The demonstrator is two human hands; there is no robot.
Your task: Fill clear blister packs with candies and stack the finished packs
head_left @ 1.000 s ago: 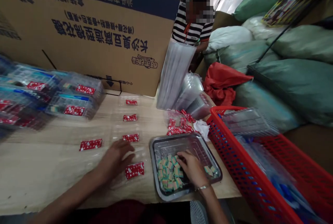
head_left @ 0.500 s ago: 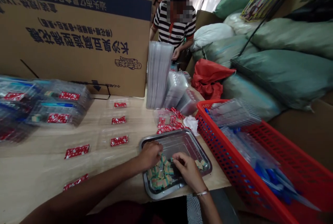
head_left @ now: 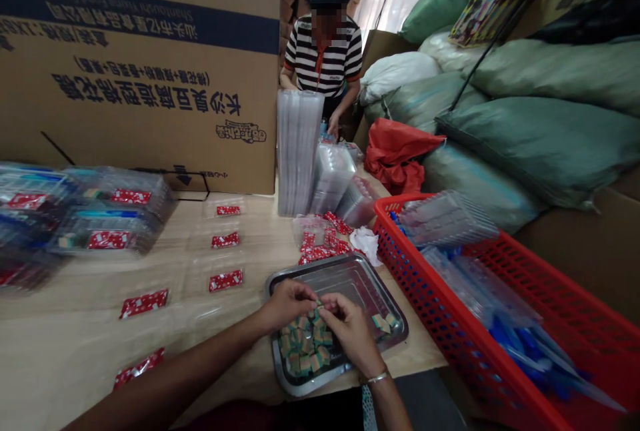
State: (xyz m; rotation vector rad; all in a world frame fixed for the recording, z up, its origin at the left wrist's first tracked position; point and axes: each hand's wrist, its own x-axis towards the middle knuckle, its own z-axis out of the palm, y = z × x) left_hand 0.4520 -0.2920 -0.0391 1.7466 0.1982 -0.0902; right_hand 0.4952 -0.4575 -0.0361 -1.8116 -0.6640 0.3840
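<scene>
Over the metal tray, my left hand and my right hand meet fingertip to fingertip. Both are closed in a pinch on a small green-and-tan block, mostly hidden by the fingers. Below them in the tray lies a pile of similar blocks, with a few more blocks apart at the right. To the left, clear plastic trays hold red patterned packets, one packet close to my left hand. Loose red packets are heaped behind the metal tray.
A red basket with clear trays and blue items stands at the right. Tall stacked clear trays and a big carton stand behind. Filled packages are piled at left. A person in stripes works across the table.
My right hand has moved left and up to meet my left hand, and their fingertips now come together at one block. The person opposite has lowered a hand. The view has shifted slightly.
</scene>
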